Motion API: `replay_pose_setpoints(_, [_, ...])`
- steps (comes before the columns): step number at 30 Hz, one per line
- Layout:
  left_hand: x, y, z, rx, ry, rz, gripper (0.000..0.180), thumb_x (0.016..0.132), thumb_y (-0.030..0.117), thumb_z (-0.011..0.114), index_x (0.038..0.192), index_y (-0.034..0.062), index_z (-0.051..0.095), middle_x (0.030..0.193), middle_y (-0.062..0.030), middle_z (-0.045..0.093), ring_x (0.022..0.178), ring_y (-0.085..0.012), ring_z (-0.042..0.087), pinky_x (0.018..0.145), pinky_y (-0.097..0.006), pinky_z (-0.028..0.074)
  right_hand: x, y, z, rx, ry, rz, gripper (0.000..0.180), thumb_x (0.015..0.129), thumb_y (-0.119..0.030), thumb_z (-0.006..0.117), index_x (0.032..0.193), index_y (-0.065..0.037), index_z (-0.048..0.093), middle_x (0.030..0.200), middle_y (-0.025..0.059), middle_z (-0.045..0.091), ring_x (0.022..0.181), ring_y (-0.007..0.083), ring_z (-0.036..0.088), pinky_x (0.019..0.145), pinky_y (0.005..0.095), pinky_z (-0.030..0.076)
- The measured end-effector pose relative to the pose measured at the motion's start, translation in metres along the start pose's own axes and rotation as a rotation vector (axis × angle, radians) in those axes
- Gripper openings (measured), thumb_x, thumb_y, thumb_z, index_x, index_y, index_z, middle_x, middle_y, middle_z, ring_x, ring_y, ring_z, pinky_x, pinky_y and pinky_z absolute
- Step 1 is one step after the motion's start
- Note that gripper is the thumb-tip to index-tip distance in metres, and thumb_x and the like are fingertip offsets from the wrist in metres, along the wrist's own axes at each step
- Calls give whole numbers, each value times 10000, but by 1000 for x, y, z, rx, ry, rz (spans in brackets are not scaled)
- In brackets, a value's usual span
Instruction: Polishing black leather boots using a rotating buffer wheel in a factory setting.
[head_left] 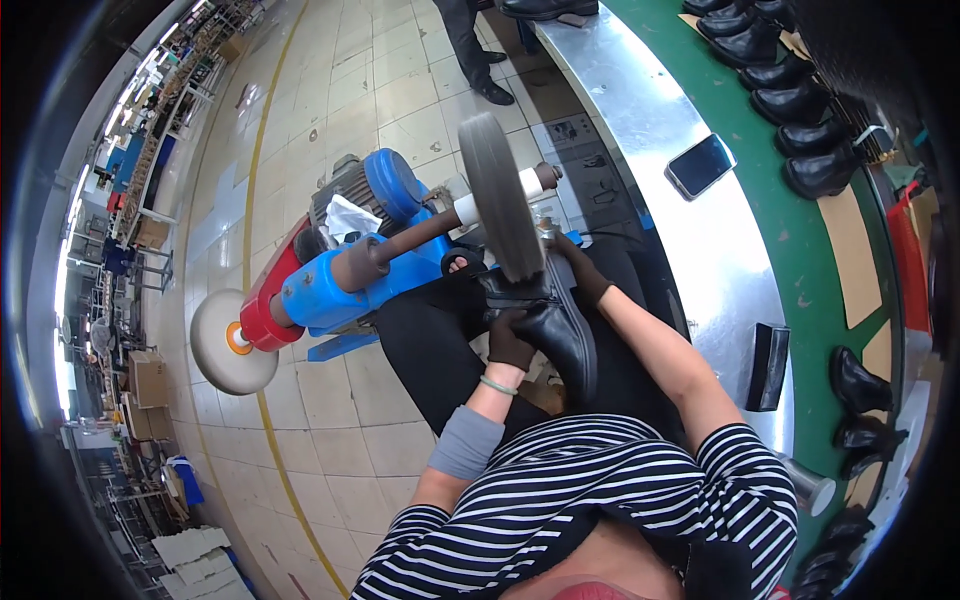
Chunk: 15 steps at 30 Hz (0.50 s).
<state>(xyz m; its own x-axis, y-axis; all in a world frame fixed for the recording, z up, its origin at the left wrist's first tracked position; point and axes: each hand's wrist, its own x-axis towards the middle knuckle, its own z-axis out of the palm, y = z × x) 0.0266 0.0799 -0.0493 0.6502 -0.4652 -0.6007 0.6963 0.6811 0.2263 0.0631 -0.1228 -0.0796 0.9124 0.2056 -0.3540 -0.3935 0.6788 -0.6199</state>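
A black leather boot [562, 342] lies between my hands over my lap, its toe pointing back at me. My left hand [512, 338], in a dark brown glove, is closed around the boot's upper on the left side. On the far right side, by the heel and sole, my right hand [578, 262] grips the boot in a matching glove; its fingertips are partly hidden. Right above the boot's shaft stands a dark grey polishing wheel [497, 195]. The wheel's lower rim meets the boot or comes very close; I cannot tell which.
The wheel sits on a blue and red motor machine [318, 288] with a pale buffing wheel [233, 341] at its other end. A metal bench [720, 270] at right carries a phone [699, 167] and a black bar [768, 367]. Black shoes [790, 105] line a green surface. Another person's legs [468, 45] stand ahead.
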Motion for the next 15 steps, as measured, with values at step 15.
replay_pose_setpoints(15, [16, -33, 63, 26, -31, -28, 393, 909, 313, 518, 1240, 106, 565, 1275, -105, 579, 1174, -253, 557, 1033, -391, 421, -124, -95, 109, -1644, 366, -598, 843, 590, -289, 787, 1336, -98, 447, 1174, 193, 495, 1034, 377, 593, 848, 452, 515])
